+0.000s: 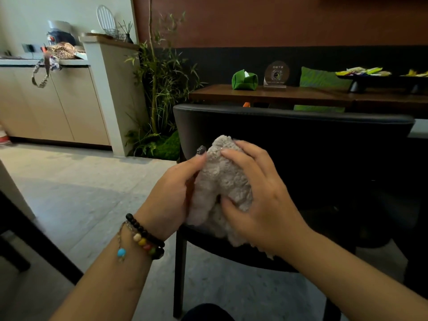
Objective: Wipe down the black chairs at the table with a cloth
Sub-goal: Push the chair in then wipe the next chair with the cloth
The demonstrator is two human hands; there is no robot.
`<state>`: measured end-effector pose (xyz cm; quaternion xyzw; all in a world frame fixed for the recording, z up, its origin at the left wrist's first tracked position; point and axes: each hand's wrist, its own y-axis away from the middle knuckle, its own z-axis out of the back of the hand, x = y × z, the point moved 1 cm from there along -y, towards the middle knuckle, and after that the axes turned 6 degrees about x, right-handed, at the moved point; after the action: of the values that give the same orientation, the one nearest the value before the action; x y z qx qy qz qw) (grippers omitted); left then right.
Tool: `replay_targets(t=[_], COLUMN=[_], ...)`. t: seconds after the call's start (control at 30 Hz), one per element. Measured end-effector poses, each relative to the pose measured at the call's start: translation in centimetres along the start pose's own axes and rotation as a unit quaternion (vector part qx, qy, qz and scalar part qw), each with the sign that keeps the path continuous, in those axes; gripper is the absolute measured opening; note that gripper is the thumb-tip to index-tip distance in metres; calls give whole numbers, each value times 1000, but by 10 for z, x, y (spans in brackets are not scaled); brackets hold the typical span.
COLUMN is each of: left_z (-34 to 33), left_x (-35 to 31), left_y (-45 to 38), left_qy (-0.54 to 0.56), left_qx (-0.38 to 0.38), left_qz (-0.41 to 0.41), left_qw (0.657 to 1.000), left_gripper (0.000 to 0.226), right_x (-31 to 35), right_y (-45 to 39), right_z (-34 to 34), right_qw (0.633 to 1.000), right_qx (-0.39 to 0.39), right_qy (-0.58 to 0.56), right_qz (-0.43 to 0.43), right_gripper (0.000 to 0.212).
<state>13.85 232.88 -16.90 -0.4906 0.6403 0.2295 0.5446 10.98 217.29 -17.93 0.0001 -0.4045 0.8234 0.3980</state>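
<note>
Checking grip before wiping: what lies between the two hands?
In the head view, the bunched grey cloth lies between the left hand and right hand; both grip it in front of the black chair.

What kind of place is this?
Probably a restaurant or cafe: a wooden table carries a round standing sign and a green tissue holder, with a padded black chair pulled up to it.

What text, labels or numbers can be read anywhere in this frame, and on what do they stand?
Round sign on the wooden table: a short line of characters along its top, too small and blurred to read.
Packets on the black stands at right: print too small to read.
Cloth, black chair, counter items: no text shows.
</note>
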Motion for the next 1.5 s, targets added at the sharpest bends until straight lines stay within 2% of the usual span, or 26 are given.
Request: replay_targets(t=[0.07, 0.1, 0.17, 0.23, 0.27, 0.33, 0.37, 0.4, 0.53, 0.63, 0.8, 0.87, 0.93, 1.03, 1.2, 1.23, 1.33, 1.37, 1.43, 1.5], left_z=[3, 6, 16, 26, 29, 36, 39, 42, 47, 45, 47, 48, 46, 43, 50, 50, 47, 46, 46, 47], left_x=[-5, -11, -28, -46, -52, -52, -47, -40, -26, -25, -27, -28, -27, -25, -22, -22, -21, -20, -17, -15], left_y=[-2, -5, -17, -40, -55, -83, -95, -104, -119, -121, -118, -119, -122, -124, -124, -124, -125, -126, -127, -128], left_qy=[-89, -159, -249, -300, -338, -421, -445, -456, -449, -440, -443, -440, -434, -426, -428, -425, -413, -406, -398, -397], left_qx=[-48, -83, -154, -201, -202, -174, -161, -153, -177, -190, -187, -188, -190, -193, -175, -179, -195, -201, -216, -222], left_qz=[-52, -94, -187, -260, -276, -273, -265, -265, -311, -329, -336, -344, -351, -355, -361, -371, -399, -401, -405, -405], left_qw=[994, 979, 938, 896, 877, 847, 840, 836, 819, 814, 810, 808, 807, 810, 810, 806, 795, 796, 794, 793], left_gripper=[44, 38, 35, 32, 29, 29, 31, 33, 29, 29, 30, 30, 30, 29, 29, 31, 40, 42, 42, 45], right_x=[-2, 0, 7, 11, 9, -2, -9, -17, -30, -34, -52, -62, -68, -73, -62, -54, -40, -38, -44, -60], right_y=[-1, 0, -5, -22, -33, -50, -55, -56, -62, -62, -39, -26, -19, -19, -19, -23, -47, -52, -51, -33], right_z=[4, 8, 16, 23, 23, 19, 17, 15, 9, 4, 0, -7, -10, -10, -10, -8, 1, 3, -2, -17], right_qw=[998, 992, 957, 910, 894, 868, 848, 830, 809, 777, 726, 680, 657, 649, 641, 663, 775, 793, 788, 757], right_qx=[-59, -103, -201, -257, -242, -129, -80, -61, -127, -130, 31, 88, 122, 118, 164, 146, 9, -29, -45, 9], right_qy=[14, 48, 141, 259, 328, 464, 515, 545, 552, 569, 584, 625, 659, 676, 651, 633, 541, 523, 535, 566], right_qz=[23, 58, 153, 199, 184, 120, 100, 96, 160, 235, 362, 374, 346, 328, 372, 373, 327, 310, 303, 327], right_gripper=[56, 49, 35, 36, 40, 56, 63, 66, 52, 39, 41, 42, 43, 49, 38, 36, 38, 37, 35, 33])
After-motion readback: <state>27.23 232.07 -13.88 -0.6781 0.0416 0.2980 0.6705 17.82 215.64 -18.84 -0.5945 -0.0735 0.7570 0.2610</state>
